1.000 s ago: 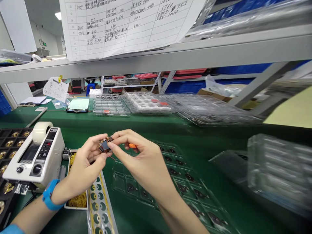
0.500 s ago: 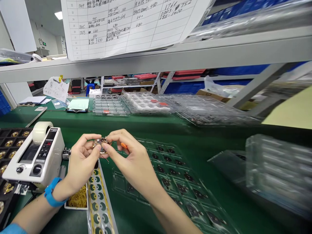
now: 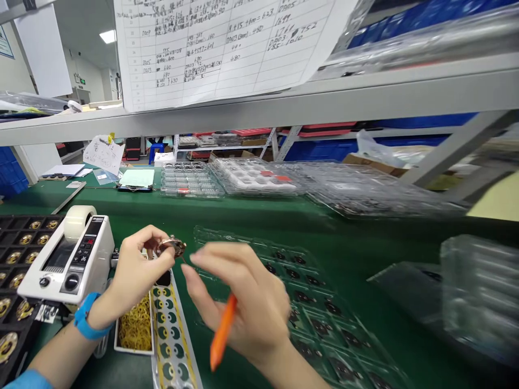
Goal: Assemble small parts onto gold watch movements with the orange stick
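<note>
My left hand [image 3: 138, 267] pinches a small round metal part [image 3: 172, 247], shiny with a coppery edge, which looks like a watch case or movement. Just to its right is my right hand [image 3: 247, 297], thumb and forefinger apart and close to the part. An orange-handled tool [image 3: 223, 332] is tucked in that hand, its handle slanting down; its working end is hidden, so I cannot tell its kind. Below my left hand lie a white box [image 3: 117, 346] of thin yellow rings [image 3: 135, 327] and a strip of yellow-edged round stickers [image 3: 172, 335].
A white tape dispenser [image 3: 87, 237] stands left, beside a black compartment tray [image 3: 16, 237] of gold-coloured round parts. A clear tray [image 3: 243, 243] with dark parts lies right. More clear trays [image 3: 190, 178] line the back, under a grey shelf beam [image 3: 227, 111].
My right hand has come off the round part and moved right and down, turning so the orange handle shows more. My left hand keeps the part, now tilted. The view has shifted slightly.
</note>
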Demonstrator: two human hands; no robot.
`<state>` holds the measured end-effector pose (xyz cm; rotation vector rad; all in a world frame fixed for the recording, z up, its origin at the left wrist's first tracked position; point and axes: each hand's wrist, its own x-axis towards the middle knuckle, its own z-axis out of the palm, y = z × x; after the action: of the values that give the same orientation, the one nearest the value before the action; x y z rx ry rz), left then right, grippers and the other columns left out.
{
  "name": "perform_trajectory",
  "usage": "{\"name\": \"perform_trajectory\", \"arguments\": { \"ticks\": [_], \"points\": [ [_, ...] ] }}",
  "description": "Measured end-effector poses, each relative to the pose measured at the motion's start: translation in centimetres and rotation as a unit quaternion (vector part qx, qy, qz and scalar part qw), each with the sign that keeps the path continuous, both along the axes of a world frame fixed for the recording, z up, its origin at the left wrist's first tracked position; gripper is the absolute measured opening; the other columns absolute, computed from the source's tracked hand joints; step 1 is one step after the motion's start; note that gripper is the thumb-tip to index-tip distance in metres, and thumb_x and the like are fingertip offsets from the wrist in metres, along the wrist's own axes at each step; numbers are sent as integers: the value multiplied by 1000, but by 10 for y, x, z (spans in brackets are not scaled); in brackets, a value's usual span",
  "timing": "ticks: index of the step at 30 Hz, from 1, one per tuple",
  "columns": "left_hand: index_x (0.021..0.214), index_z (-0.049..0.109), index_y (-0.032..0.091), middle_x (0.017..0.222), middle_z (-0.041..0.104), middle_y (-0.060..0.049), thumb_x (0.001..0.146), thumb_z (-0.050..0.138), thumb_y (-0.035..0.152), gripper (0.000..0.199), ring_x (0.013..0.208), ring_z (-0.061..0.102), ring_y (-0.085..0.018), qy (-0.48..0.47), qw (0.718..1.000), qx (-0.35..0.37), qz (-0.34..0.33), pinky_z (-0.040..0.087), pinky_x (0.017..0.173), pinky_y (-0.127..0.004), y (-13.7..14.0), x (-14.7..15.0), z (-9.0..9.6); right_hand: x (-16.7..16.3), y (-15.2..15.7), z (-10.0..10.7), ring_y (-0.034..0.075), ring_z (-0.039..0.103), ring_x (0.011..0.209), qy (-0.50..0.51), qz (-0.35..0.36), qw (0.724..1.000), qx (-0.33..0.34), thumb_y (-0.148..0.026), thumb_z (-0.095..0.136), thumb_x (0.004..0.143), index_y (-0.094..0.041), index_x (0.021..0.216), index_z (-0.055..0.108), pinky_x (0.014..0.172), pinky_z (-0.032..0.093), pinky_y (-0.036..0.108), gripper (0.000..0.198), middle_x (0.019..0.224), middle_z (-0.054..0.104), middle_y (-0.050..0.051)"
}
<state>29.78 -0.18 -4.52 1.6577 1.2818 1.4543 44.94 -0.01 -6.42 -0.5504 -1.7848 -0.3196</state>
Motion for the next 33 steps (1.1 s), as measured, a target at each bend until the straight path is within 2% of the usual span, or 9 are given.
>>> {"name": "perform_trajectory", "arguments": {
  "ticks": [3,7,10,13,19,24,33],
  "points": [
    [66,49,19,60,58,5,68,68,18,19,57,52,-9,-127,988,-78,-41,41,55,-20,-4,3,3,1,-8,-4,13,58,58,-40,-45,994,94,-11,60,88,-24,99,61,53,45,28,17,80,68,3],
    [78,50,19,64,66,4,74,70,21,20,56,59,-9,-184,970,-120,-107,48,54,-18,-15,6,4,1,-4,-1,15,62,61,-38,-92,993,67,-9,62,88,-22,102,61,56,49,28,19,91,72,9],
    [92,53,19,68,70,2,82,65,22,16,59,64,-10,-167,973,-110,-118,53,56,-19,-22,8,4,1,3,4,17,67,71,-21,-54,998,39,-3,61,87,-20,102,58,62,53,28,22,87,72,9],
    [99,55,18,70,72,0,85,62,23,17,56,64,-10,-143,980,-89,-102,54,54,-18,-26,9,4,1,7,5,18,68,73,-32,-27,998,45,-2,61,87,-17,102,57,62,54,28,22,85,72,9],
    [99,58,17,70,73,0,84,59,19,16,60,70,-13,-56,994,-55,-71,54,55,-19,-27,8,3,1,13,2,18,67,69,-41,-9,996,78,-2,61,89,-11,95,61,58,52,27,12,82,71,10],
    [98,59,17,68,73,-1,84,57,20,15,59,71,-15,-47,996,-35,-62,56,55,-21,-28,9,1,7,16,3,17,64,66,-67,5,992,106,-3,59,90,-10,92,61,57,51,28,8,83,72,12],
    [97,60,16,72,76,-2,85,54,17,13,62,72,-14,-6,999,33,-36,58,59,-21,-30,11,-3,3,11,0,17,65,68,-45,-11,994,96,-4,61,90,-11,95,62,55,51,27,9,83,72,12]
  ]
}}
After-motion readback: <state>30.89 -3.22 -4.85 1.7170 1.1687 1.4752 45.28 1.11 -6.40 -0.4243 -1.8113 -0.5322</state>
